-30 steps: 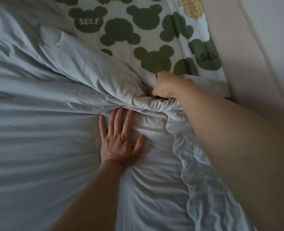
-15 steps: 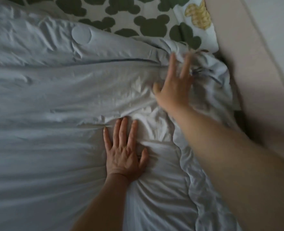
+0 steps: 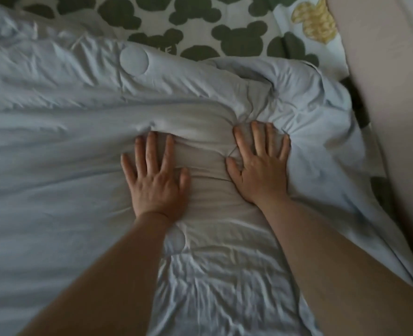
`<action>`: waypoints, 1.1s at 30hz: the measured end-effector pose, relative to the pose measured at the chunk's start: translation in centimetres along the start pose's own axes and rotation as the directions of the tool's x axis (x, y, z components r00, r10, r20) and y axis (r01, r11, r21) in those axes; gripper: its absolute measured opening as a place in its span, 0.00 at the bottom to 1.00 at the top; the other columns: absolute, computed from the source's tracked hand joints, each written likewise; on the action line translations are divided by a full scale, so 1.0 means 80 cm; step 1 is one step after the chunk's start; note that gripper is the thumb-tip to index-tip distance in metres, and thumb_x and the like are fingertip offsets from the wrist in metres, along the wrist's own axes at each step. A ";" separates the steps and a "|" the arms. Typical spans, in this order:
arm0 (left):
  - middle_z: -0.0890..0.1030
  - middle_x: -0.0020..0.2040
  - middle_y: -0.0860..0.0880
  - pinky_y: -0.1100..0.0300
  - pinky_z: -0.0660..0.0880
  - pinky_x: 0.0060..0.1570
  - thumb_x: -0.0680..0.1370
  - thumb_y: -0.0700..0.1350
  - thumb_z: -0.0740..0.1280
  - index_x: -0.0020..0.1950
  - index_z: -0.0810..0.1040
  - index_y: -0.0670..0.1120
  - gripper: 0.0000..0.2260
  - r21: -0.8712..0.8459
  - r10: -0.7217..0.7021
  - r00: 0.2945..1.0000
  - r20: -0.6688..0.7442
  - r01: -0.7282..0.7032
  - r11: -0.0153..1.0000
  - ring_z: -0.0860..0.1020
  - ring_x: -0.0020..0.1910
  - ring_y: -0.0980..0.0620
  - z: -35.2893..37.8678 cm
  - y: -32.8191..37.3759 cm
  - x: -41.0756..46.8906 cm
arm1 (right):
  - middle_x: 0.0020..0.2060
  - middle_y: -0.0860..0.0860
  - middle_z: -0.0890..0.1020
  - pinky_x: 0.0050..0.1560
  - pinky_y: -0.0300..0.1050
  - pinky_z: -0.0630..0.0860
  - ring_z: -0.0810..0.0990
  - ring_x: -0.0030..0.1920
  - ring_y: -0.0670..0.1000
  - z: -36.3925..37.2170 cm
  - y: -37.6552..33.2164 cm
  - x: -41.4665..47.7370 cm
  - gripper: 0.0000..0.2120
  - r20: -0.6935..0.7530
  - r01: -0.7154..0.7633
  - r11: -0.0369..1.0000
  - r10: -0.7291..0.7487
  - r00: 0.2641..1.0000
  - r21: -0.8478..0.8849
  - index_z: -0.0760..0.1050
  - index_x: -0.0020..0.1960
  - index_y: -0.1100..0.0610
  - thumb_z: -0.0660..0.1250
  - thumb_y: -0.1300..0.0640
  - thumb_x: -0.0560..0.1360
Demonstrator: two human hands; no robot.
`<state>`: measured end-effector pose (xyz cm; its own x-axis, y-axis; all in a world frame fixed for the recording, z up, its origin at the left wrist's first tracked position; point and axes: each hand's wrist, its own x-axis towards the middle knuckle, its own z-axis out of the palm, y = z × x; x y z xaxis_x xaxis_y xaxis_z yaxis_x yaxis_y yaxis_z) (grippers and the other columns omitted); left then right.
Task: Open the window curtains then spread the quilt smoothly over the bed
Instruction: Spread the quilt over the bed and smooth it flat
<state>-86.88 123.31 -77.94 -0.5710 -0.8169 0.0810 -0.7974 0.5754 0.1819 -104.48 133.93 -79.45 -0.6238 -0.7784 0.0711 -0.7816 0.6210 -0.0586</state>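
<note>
A pale blue quilt point(image 3: 55, 132) covers most of the bed, wrinkled and bunched toward its far right corner. My left hand point(image 3: 155, 180) lies flat on the quilt near the middle, fingers straight and spread. A short way to its right, my right hand point(image 3: 261, 168) also presses flat on the quilt, fingers spread, just in front of the bunched corner. Neither hand holds any fabric. The curtains are not in view.
Beyond the quilt's far edge lies a white sheet with dark green bear-head shapes point(image 3: 195, 23) and one yellow shape point(image 3: 314, 20). A pale pink wall or bed side point(image 3: 389, 105) runs along the right, with a dark gap beside the mattress.
My right hand let go of the quilt's edge after pulling it toward the patterned sheet, then came back and flattened on the quilt. The left hand stayed pressed flat.
</note>
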 end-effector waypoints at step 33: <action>0.61 0.75 0.40 0.38 0.46 0.72 0.71 0.58 0.57 0.75 0.60 0.48 0.33 -0.031 0.015 0.999 -0.031 -0.016 0.999 0.54 0.75 0.43 0.014 -0.010 0.016 | 0.51 0.52 0.80 0.45 0.41 0.72 0.77 0.44 0.50 -0.117 -0.086 0.168 0.22 0.517 -0.128 0.846 -0.190 0.835 0.518 0.76 0.60 0.56 0.68 0.43 0.72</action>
<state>-87.19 121.89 -79.09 -0.5770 -0.8088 0.1139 -0.7816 0.5873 0.2105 -107.49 120.00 -68.80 -0.3712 -0.8156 -0.4439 -0.5804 0.5769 -0.5747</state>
